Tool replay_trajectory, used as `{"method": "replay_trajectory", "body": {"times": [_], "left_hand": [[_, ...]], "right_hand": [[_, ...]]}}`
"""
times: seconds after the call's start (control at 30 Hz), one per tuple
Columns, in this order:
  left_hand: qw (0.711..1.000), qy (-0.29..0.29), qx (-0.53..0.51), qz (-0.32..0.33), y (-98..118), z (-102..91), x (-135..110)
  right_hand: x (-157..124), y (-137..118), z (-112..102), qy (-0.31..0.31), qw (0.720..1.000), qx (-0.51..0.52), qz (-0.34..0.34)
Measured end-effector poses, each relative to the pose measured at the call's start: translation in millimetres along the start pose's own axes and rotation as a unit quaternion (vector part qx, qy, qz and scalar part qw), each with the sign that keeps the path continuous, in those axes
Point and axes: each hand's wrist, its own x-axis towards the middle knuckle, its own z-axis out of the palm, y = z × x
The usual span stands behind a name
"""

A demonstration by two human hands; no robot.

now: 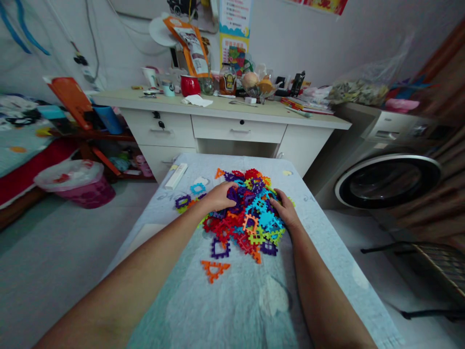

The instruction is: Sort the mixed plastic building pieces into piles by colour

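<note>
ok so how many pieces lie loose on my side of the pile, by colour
orange triangle: 1
purple square: 1
total: 2
A second purple piece touches the edge of the pile, so it is left out. The pile itself is too tangled to count.

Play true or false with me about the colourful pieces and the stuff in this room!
1. The left hand and the right hand both touch the pile of interlocking plastic pieces. True.
2. An orange triangle piece lies alone on the table, nearer the person than the pile. True.
3. The washing machine stands left of the table. False: it stands on the right.
4. The red mug sits among the pieces. False: it sits on the desk behind.
</note>
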Motion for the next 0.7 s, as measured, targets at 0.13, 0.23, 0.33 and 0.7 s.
{"method": "replay_trajectory", "body": {"times": [0.13, 0.23, 0.33, 0.7], "left_hand": [[0.986, 0.121, -0.109, -0.037, -2, -3.6, -9], [0.958, 0.2, -0.199, -0.049, 1, -7.4, -19], [0.938, 0.229, -0.25, -0.067, 10, -10.2, -27], [0.975, 0.035, -0.214, 0.038, 50, 17.9, 7]], "right_hand": [[-1, -3, -2, -0.015, 1.0, 0.022, 0.005], [-4, -7, -2, -0.031, 0.998, 0.046, 0.011], [-6, -15, 2, -0.053, 0.996, 0.071, 0.02], [-12, -58, 8, -0.14, 0.981, 0.128, -0.029]]}}
